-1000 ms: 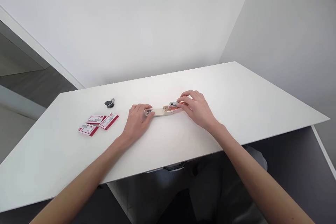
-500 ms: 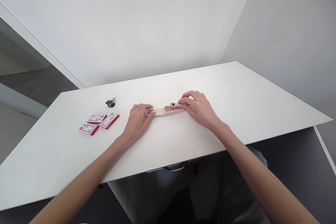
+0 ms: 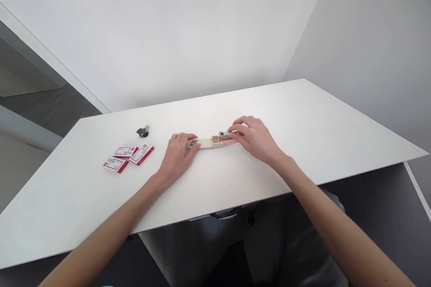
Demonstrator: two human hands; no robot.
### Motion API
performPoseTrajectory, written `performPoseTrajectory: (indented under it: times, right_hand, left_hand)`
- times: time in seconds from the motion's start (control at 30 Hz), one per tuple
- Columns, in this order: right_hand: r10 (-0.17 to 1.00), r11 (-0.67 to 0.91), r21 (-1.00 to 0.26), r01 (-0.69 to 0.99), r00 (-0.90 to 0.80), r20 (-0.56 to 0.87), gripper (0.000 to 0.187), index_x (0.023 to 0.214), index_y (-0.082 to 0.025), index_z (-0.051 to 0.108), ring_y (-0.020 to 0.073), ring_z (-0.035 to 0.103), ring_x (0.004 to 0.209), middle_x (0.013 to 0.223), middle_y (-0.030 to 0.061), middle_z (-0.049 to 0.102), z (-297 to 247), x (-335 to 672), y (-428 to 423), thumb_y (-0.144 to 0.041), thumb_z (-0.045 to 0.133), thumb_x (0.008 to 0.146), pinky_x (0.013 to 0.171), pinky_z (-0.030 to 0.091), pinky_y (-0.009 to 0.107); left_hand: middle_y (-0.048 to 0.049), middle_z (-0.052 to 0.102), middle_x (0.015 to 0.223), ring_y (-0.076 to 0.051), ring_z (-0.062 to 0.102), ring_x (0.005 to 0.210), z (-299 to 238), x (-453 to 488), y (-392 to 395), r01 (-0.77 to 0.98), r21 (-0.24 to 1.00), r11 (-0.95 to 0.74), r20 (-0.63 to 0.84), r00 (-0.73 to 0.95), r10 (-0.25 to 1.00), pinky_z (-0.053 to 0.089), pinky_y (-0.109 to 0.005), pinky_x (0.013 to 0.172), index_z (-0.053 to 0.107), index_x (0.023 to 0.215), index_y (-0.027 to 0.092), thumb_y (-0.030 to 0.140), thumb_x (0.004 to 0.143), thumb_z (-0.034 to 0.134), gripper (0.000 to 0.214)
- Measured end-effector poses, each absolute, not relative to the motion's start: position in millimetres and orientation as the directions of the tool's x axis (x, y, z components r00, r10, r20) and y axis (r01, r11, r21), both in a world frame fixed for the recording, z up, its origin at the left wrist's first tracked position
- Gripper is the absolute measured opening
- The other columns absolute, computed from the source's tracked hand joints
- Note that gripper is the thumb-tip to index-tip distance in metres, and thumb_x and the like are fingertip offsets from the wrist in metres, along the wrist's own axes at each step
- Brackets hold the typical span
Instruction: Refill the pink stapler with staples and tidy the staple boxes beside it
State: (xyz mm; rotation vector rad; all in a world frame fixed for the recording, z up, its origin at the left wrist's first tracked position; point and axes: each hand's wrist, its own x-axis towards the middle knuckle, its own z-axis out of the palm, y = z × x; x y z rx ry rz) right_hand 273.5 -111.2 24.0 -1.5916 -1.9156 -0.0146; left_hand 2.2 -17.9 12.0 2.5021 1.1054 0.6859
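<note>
A cream stapler [image 3: 207, 143] lies opened flat on the white table [image 3: 303, 121], its metal staple channel toward the right. My left hand [image 3: 177, 154] curls round its left end, thumb and fingers pressed against it. My right hand [image 3: 255, 139] pinches the right end, fingertips on the metal part; what lies under the fingers is hidden.
Three red-and-white staple boxes [image 3: 128, 158] lie in a cluster at the left of the table. A small black staple remover [image 3: 143, 131] sits behind them. White walls meet in a corner behind the table. The table's near edge runs across below my forearms.
Both hands stay on the stapler with hardly any motion. The view has shifted slightly, nothing else moved.
</note>
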Motion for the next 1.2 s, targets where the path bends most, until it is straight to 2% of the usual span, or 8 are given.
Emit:
performPoseTrajectory:
  times: [0.33, 0.5, 0.67, 0.73, 0.9, 1.0, 1.13, 1.2]
  right_hand:
    - [0.905, 0.32, -0.411, 0.853, -0.147, 0.4, 0.031, 0.117, -0.029, 0.078, 0.0298, 0.065, 0.113, 0.124, 0.0086, 0.072, 31, 280, -113, -0.039, 0.05, 0.109, 0.1, 0.05, 0.051]
    - [0.933, 0.188, -0.574, 0.797, 0.038, 0.359, 0.036, 0.131, -0.03, 0.072, 0.0331, 0.065, 0.122, 0.131, 0.0088, 0.072, 26, 305, -134, -0.05, 0.063, 0.102, 0.099, 0.053, 0.053]
    - [0.971, -0.003, -0.855, 0.518, 0.207, 0.122, 0.043, 0.122, -0.029, 0.072, 0.0267, 0.072, 0.088, 0.103, 0.0068, 0.078, 16, 313, -143, -0.06, 0.071, 0.092, 0.073, 0.056, 0.042]
    - [0.969, -0.038, -0.924, 0.381, 0.24, 0.059, 0.044, 0.119, -0.027, 0.071, 0.0248, 0.071, 0.084, 0.093, 0.0051, 0.078, 16, 308, -141, -0.06, 0.074, 0.09, 0.07, 0.055, 0.039]
    - [0.951, 0.101, -0.979, 0.176, 0.272, 0.148, 0.048, 0.12, -0.024, 0.067, 0.0247, 0.071, 0.09, 0.112, 0.0103, 0.079, 30, 290, -130, -0.055, 0.08, 0.086, 0.075, 0.055, 0.041]
    - [0.959, 0.159, -0.965, 0.208, 0.198, 0.201, 0.043, 0.119, -0.024, 0.07, 0.0275, 0.073, 0.098, 0.115, 0.0107, 0.078, 43, 276, -123, -0.053, 0.077, 0.089, 0.078, 0.056, 0.042]
    - [0.961, 0.144, -0.915, 0.376, 0.167, 0.22, 0.038, 0.119, -0.027, 0.072, 0.0236, 0.073, 0.086, 0.103, 0.0055, 0.079, 52, 256, -110, -0.051, 0.076, 0.089, 0.077, 0.057, 0.041]
    - [0.963, 0.174, -0.89, 0.422, 0.116, 0.244, 0.034, 0.117, -0.027, 0.073, 0.0211, 0.07, 0.081, 0.108, 0.0049, 0.078, 51, 247, -104, -0.049, 0.075, 0.09, 0.073, 0.057, 0.038]
  left_hand:
    - [-0.0071, 0.071, 0.123, -0.029, 0.056, 0.122, 12, 1, -18, 0.608, 0.472, -0.639, 0.284, 0.581, 0.763, 0.044, -0.049, 0.109, 0.062, 0.12, 0.023, 0.04, 0.104, 0.052, 0.025]
    - [-0.0074, 0.071, 0.124, -0.029, 0.056, 0.121, 12, 0, -17, 0.611, 0.469, -0.638, 0.274, 0.586, 0.762, 0.045, -0.048, 0.107, 0.062, 0.121, 0.023, 0.042, 0.105, 0.051, 0.027]
    - [-0.0066, 0.07, 0.111, -0.027, 0.061, 0.105, 20, -9, -10, 0.647, 0.478, -0.594, 0.217, 0.569, 0.793, 0.049, -0.046, 0.097, 0.064, 0.123, 0.023, 0.051, 0.097, 0.063, 0.038]
    - [-0.005, 0.069, 0.101, -0.025, 0.062, 0.096, 23, -12, -9, 0.633, 0.506, -0.586, 0.178, 0.588, 0.789, 0.051, -0.043, 0.09, 0.068, 0.12, 0.024, 0.051, 0.096, 0.065, 0.037]
    - [-0.0035, 0.069, 0.092, -0.022, 0.062, 0.086, 23, -12, -10, 0.57, 0.566, -0.596, 0.184, 0.617, 0.765, 0.052, -0.04, 0.082, 0.072, 0.114, 0.025, 0.053, 0.094, 0.066, 0.035]
    - [-0.0034, 0.07, 0.093, -0.022, 0.062, 0.085, 21, -10, -10, 0.549, 0.582, -0.601, 0.184, 0.631, 0.754, 0.052, -0.039, 0.081, 0.073, 0.117, 0.026, 0.054, 0.093, 0.067, 0.037]
    - [-0.0029, 0.07, 0.094, -0.022, 0.062, 0.087, 20, -9, -11, 0.524, 0.585, -0.619, 0.173, 0.665, 0.726, 0.052, -0.039, 0.083, 0.073, 0.118, 0.026, 0.054, 0.093, 0.068, 0.037]
    - [-0.0028, 0.07, 0.094, -0.022, 0.063, 0.087, 19, -8, -11, 0.519, 0.578, -0.63, 0.177, 0.673, 0.718, 0.052, -0.04, 0.084, 0.073, 0.117, 0.026, 0.055, 0.093, 0.068, 0.037]
